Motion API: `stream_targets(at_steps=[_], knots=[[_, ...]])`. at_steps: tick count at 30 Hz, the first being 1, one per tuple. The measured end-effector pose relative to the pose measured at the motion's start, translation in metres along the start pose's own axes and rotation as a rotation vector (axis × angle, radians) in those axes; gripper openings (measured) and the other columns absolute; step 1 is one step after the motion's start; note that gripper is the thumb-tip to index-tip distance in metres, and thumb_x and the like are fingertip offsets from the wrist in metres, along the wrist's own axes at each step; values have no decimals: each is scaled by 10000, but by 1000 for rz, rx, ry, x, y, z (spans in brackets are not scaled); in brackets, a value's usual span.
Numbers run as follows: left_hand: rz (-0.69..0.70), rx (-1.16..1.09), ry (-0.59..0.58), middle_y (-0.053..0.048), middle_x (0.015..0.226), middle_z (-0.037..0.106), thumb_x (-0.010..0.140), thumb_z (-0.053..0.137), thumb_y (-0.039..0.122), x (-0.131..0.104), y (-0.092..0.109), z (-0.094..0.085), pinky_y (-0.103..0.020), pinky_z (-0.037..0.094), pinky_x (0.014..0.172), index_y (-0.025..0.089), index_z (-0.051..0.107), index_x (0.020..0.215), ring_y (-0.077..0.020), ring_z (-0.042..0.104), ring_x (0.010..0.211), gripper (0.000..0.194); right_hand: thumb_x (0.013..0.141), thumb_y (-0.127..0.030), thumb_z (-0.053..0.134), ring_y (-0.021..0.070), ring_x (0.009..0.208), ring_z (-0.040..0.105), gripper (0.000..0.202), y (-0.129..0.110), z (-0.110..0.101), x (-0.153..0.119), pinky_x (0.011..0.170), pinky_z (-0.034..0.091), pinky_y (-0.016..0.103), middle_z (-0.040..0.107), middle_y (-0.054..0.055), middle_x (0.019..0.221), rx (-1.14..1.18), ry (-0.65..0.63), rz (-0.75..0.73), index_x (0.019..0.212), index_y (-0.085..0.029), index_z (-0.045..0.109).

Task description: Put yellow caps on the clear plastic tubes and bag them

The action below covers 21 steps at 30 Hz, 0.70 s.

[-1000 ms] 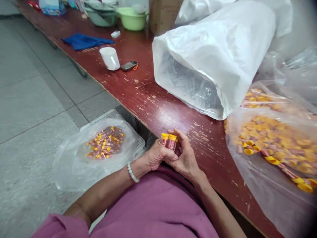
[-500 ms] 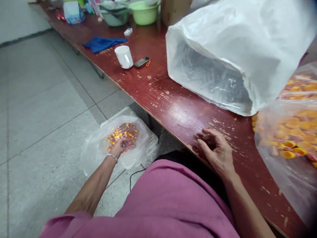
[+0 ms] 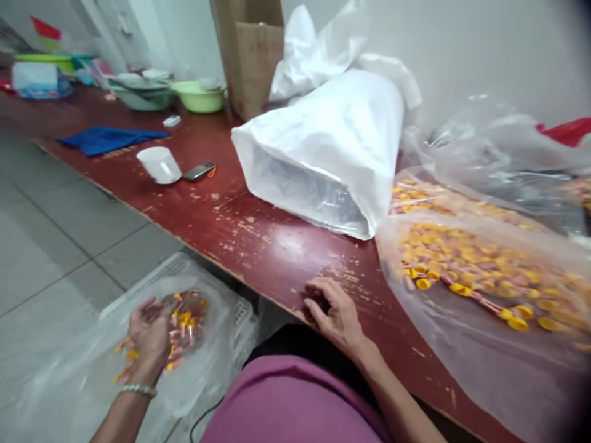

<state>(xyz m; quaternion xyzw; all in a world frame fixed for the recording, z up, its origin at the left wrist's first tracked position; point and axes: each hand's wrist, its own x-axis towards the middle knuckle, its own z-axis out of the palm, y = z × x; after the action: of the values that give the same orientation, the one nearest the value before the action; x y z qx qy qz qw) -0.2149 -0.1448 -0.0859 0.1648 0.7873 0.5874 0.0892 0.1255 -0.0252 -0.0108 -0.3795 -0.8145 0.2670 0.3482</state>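
Small red tubes point(image 3: 185, 326) with yellow caps lie in a clear bag point(image 3: 198, 375) beside the table; the left hand point(image 3: 150, 329) hovers over them, its hold unclear. The right hand point(image 3: 333, 311), fingers loosely curled, rests on the scratched red table point(image 3: 272, 264). Grey tiles point(image 3: 60, 246) cover the floor.

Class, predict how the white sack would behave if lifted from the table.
The white sack would probably fold under the fingers, as its sides look creased. Lying with its mouth open, it might spill the clear pieces inside if tipped forward.
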Motion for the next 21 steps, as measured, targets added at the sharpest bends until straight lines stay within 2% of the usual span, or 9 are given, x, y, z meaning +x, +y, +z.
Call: stream_targets(at_steps=[1, 4, 7, 8, 10, 12, 15, 18, 21], knots=[[77, -36, 8, 34, 743, 590, 575, 704, 289, -3, 18, 13, -381, 537, 708, 223, 558, 922, -185, 602, 711, 382, 786, -152, 565, 190, 889, 610, 244, 0, 0, 0, 795, 516, 339, 641, 68, 983, 1, 8, -2, 1019, -220, 592], [341, -119, -235, -24, 928, 637, 675, 657, 271, -22, 86, 67, -353, 502, 840, 200, 590, 997, -180, 613, 846, 336, 781, -137, 566, 195, 898, 597, 242, 1, -1, 0, 805, 504, 345, 642, 67, 977, 4, 15, -10, 1007, -218, 591], [573, -46, -608, -55, 1003, 648, 755, 567, 232, -46, 151, 140, -323, 495, 837, 190, 603, 1025, -187, 615, 893, 275, 774, -125, 570, 199, 902, 584, 233, 1, -2, -1, 814, 490, 350, 638, 67, 974, 16, 7, -13, 991, -209, 588], [655, -13, -683, -69, 1061, 636, 757, 550, 206, -54, 169, 167, -324, 484, 862, 187, 592, 1064, -197, 603, 947, 310, 774, -120, 569, 197, 898, 579, 228, 1, -2, -1, 813, 485, 349, 637, 65, 968, 22, 6, -12, 984, -209, 588], [818, 106, -748, -94, 1094, 622, 744, 519, 147, -68, 196, 220, -333, 427, 954, 163, 581, 1083, -216, 562, 1046, 345, 776, -108, 564, 190, 885, 570, 216, 1, -3, -2, 807, 477, 338, 634, 56, 944, 40, 5, -5, 964, -209, 589], [925, 297, -793, -124, 1113, 598, 734, 513, 134, -82, 213, 266, -361, 373, 1004, 143, 556, 1124, -245, 519, 1099, 393, 777, -95, 559, 180, 874, 564, 212, 1, -4, -2, 799, 472, 321, 631, 47, 927, 68, 11, 2, 953, -210, 589], [911, 473, -795, -177, 1165, 527, 727, 555, 216, -101, 224, 313, -438, 373, 958, 136, 530, 1145, -321, 466, 1131, 426, 780, -81, 553, 168, 872, 565, 218, 3, -6, -2, 797, 469, 301, 630, 43, 930, 111, 35, 22, 952, -208, 591], [799, 638, -729, -204, 1191, 472, 746, 558, 401, -115, 225, 338, -487, 382, 888, 145, 503, 1147, -373, 435, 1127, 478, 785, -84, 551, 166, 879, 571, 207, 4, -7, -1, 803, 469, 298, 635, 44, 927, 144, 54, 48, 944, -207, 598], [760, 694, -675, -215, 1196, 457, 699, 602, 426, -124, 225, 353, -506, 368, 868, 140, 479, 1164, -396, 405, 1131, 559, 788, -98, 553, 167, 887, 578, 204, 6, -7, 1, 809, 471, 300, 640, 44, 932, 173, 68, 56, 949, -213, 605]])
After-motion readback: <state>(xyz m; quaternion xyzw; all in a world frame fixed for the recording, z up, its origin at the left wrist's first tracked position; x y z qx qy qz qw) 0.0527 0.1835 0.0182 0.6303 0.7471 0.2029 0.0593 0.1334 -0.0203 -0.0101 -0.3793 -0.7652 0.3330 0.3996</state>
